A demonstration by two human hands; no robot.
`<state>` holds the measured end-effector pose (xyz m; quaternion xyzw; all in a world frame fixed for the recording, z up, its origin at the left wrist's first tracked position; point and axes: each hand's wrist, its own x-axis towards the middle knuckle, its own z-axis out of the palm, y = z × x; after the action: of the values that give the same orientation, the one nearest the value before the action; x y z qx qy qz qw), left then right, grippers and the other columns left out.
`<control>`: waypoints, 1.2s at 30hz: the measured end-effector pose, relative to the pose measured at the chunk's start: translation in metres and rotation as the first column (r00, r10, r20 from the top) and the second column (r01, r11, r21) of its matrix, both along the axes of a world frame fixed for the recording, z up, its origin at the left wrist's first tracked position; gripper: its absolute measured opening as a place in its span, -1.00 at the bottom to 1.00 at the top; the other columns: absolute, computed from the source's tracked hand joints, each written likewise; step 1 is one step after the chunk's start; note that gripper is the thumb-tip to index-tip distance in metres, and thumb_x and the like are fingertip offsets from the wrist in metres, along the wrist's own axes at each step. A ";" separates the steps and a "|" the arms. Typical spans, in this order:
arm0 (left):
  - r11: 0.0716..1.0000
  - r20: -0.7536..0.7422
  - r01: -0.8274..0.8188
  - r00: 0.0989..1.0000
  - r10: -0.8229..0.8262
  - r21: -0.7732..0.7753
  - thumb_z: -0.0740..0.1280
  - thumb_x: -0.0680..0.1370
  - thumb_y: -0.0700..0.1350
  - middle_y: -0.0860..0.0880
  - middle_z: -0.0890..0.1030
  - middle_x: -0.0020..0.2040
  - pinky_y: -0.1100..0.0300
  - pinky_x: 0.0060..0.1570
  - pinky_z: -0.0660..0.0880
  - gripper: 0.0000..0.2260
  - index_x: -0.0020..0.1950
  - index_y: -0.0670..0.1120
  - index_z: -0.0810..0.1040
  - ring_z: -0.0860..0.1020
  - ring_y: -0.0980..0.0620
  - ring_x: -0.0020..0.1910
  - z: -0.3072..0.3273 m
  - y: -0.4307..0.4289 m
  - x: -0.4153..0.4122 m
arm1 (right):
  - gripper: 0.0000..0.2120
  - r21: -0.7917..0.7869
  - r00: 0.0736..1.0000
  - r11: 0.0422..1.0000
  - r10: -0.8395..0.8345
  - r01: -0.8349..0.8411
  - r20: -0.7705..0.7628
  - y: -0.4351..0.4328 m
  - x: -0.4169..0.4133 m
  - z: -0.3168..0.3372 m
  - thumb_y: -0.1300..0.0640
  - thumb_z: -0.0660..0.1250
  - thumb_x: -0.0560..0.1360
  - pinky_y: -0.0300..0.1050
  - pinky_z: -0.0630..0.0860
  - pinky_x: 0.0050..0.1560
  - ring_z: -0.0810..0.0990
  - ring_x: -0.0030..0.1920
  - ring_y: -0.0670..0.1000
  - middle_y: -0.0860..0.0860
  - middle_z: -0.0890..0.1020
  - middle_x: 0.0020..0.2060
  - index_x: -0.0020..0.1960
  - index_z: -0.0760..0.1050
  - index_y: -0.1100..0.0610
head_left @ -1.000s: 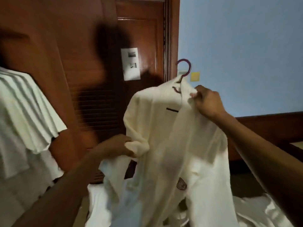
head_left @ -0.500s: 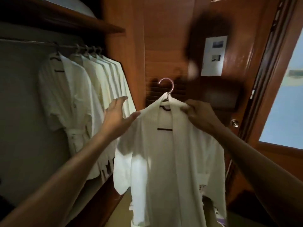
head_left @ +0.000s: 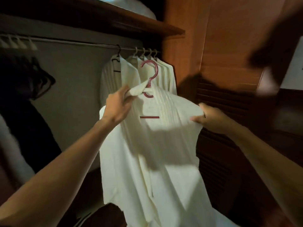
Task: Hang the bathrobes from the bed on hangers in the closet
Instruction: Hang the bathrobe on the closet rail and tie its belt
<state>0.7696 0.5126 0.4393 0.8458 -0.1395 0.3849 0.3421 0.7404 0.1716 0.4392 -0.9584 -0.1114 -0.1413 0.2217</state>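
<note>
A white bathrobe [head_left: 152, 153] hangs on a pink hanger [head_left: 151, 76], held up in front of the closet. My left hand [head_left: 118, 107] pinches the robe's collar just left of the hanger's hook. My right hand [head_left: 208, 118] grips the robe's right shoulder. The pink hook is below the closet rail [head_left: 85, 44] and not on it. Several white bathrobes [head_left: 147, 71] hang on the rail behind it, on its right end.
A wooden shelf [head_left: 147, 25] runs above the rail. A louvred wooden closet door [head_left: 229, 120] stands to the right. Dark garments [head_left: 24, 95] hang at the left. Pale empty hangers [head_left: 18, 42] sit at the rail's far left.
The view turned left from the door to the closet. My left hand went from open beside the robe to pinching its collar. My right hand moved from the collar to the right shoulder.
</note>
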 end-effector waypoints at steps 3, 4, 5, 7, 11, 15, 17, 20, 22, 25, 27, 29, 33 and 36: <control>0.989 0.013 -0.074 0.997 0.073 0.127 0.39 0.60 -0.06 -0.12 0.63 -0.15 0.04 -0.25 0.32 -0.83 -0.08 -0.03 0.41 0.54 -0.32 -0.13 -0.008 0.043 0.036 | -0.68 -0.074 0.999 0.997 0.035 -0.032 0.033 0.006 0.046 -0.013 -0.14 0.35 0.57 -0.01 0.36 -0.20 0.58 -0.12 0.13 0.00 0.59 -0.24 -0.21 0.48 0.07; 0.980 0.007 -0.100 0.995 0.100 0.174 0.39 0.60 -0.07 -0.12 0.62 -0.15 0.05 -0.25 0.29 -0.78 -0.12 0.00 0.36 0.53 -0.32 -0.12 -0.013 0.057 0.049 | -0.63 -0.041 0.997 0.998 0.053 -0.050 0.060 0.011 0.059 -0.008 -0.16 0.32 0.57 0.02 0.38 -0.20 0.57 -0.18 0.11 0.00 0.58 -0.28 -0.25 0.47 0.10; 0.973 -0.009 -0.115 0.993 0.119 0.199 0.39 0.60 -0.07 -0.10 0.60 -0.18 0.05 -0.26 0.28 -0.75 -0.14 0.01 0.32 0.52 -0.32 -0.12 -0.019 0.071 0.062 | -0.59 0.034 0.991 0.996 0.081 -0.085 0.104 0.017 0.072 -0.002 -0.18 0.28 0.57 0.02 0.40 -0.21 0.57 -0.22 0.07 0.00 0.59 -0.30 -0.25 0.48 0.12; 0.983 -0.046 -0.118 0.991 0.126 0.142 0.37 0.61 -0.05 -0.02 0.55 -0.24 0.06 -0.26 0.30 -0.76 -0.15 0.02 0.32 0.53 -0.27 -0.16 -0.028 0.095 0.087 | -0.58 0.271 0.977 0.948 0.120 -0.165 0.175 0.035 0.099 0.009 -0.15 0.27 0.60 -0.02 0.38 -0.22 0.50 -0.29 -0.02 -0.06 0.56 -0.35 -0.26 0.49 0.14; 0.997 -0.028 -0.051 0.998 0.050 -0.053 0.34 0.63 0.02 0.00 0.52 -0.32 0.03 -0.29 0.35 -0.79 -0.09 -0.08 0.46 0.44 -0.05 -0.31 -0.015 0.124 0.140 | -0.60 0.303 0.997 0.950 0.063 -0.073 0.042 0.082 0.167 0.001 0.04 0.29 0.62 -0.07 0.31 -0.22 0.45 -0.23 -0.03 -0.08 0.50 -0.40 -0.38 0.44 0.09; 0.999 -0.030 -0.018 0.999 0.017 -0.027 0.36 0.62 0.03 -0.02 0.46 -0.34 0.09 -0.36 0.32 -0.80 -0.09 -0.06 0.48 0.37 0.05 -0.34 0.007 0.152 0.190 | -0.92 0.246 0.984 0.953 0.173 -0.179 0.048 0.124 0.212 0.026 0.08 0.33 0.48 -0.05 0.49 0.06 0.61 0.01 -0.03 -0.08 0.68 -0.13 -0.12 0.61 -0.01; 0.998 -0.008 -0.060 0.998 0.060 0.036 0.36 0.61 0.04 0.00 0.53 -0.28 0.09 -0.31 0.35 -0.85 -0.04 -0.02 0.54 0.47 0.02 -0.30 0.014 0.167 0.215 | -0.80 0.204 0.970 0.948 0.234 -0.243 0.070 0.154 0.227 0.038 0.08 0.28 0.63 0.00 0.44 0.35 0.56 0.24 -0.03 -0.08 0.64 0.17 0.20 0.59 -0.08; 0.996 0.005 -0.076 0.997 0.076 0.042 0.35 0.61 0.06 0.11 0.60 -0.15 0.13 -0.19 0.36 -0.85 0.10 0.05 0.63 0.53 0.06 -0.17 0.027 0.189 0.248 | -0.62 -0.059 0.968 0.979 0.202 -0.196 0.149 0.197 0.258 0.041 -0.09 0.21 0.65 0.01 0.40 0.35 0.50 0.35 0.07 0.00 0.57 0.32 0.44 0.42 -0.05; 0.991 -0.015 -0.115 0.993 0.116 0.063 0.33 0.63 0.07 0.16 0.59 -0.12 0.12 -0.14 0.36 -0.87 0.09 0.07 0.62 0.54 0.07 -0.12 0.035 0.206 0.268 | -0.70 -0.075 0.935 0.974 0.225 -0.212 0.275 0.219 0.280 0.045 -0.06 0.18 0.66 0.01 0.44 0.26 0.56 0.27 0.12 0.03 0.63 0.23 0.35 0.49 -0.05; 0.986 -0.005 -0.152 0.988 0.153 0.073 0.34 0.61 0.02 0.09 0.56 -0.27 0.05 -0.23 0.34 -0.85 -0.10 -0.01 0.53 0.53 0.01 -0.20 0.049 0.232 0.303 | -0.80 -0.028 0.893 0.970 0.233 -0.241 0.384 0.247 0.311 0.061 -0.02 0.18 0.66 0.06 0.54 0.13 0.62 0.08 0.08 0.00 0.67 0.04 0.19 0.53 -0.04; 0.985 -0.003 -0.157 0.988 0.157 0.071 0.34 0.62 0.01 0.06 0.62 -0.20 0.08 -0.21 0.33 -0.83 -0.03 -0.06 0.61 0.58 0.00 -0.14 0.067 0.244 0.328 | -0.82 0.005 0.854 0.966 0.227 -0.260 0.468 0.267 0.335 0.075 -0.01 0.18 0.64 0.06 0.55 0.08 0.61 0.03 0.07 -0.03 0.66 0.00 0.16 0.51 -0.06; 0.976 -0.008 -0.190 0.981 0.192 0.110 0.30 0.63 0.08 -0.02 0.68 -0.03 0.09 -0.13 0.38 -0.76 0.07 -0.06 0.65 0.61 -0.05 0.00 0.086 0.251 0.354 | -0.80 0.059 0.823 0.959 0.207 -0.279 0.529 0.283 0.364 0.088 0.00 0.21 0.63 -0.03 0.53 0.08 0.62 0.06 0.05 -0.06 0.67 0.03 0.20 0.53 -0.06; 0.970 -0.006 -0.235 0.972 0.236 0.065 0.33 0.62 0.07 -0.04 0.69 0.03 0.14 -0.09 0.38 -0.77 0.09 -0.05 0.66 0.61 -0.03 0.04 0.120 0.261 0.408 | -0.74 0.125 0.771 0.934 0.194 -0.334 0.607 0.302 0.414 0.117 0.09 0.25 0.60 -0.06 0.49 0.21 0.61 0.21 0.02 -0.06 0.69 0.15 0.24 0.61 -0.01; 0.965 -0.010 -0.254 0.967 0.255 0.069 0.32 0.59 0.12 -0.02 0.69 0.12 0.21 -0.02 0.39 -0.73 0.15 0.00 0.66 0.61 0.00 0.11 0.143 0.267 0.446 | -0.75 0.123 0.752 0.925 0.209 -0.359 0.626 0.315 0.449 0.140 0.15 0.26 0.58 -0.13 0.43 0.17 0.59 0.20 -0.02 -0.06 0.70 0.12 0.16 0.65 0.01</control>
<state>1.2155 0.7801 0.5818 0.8712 -0.0396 0.4129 0.2627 1.1899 0.4863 0.5795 -0.8014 -0.3036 -0.4147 0.3058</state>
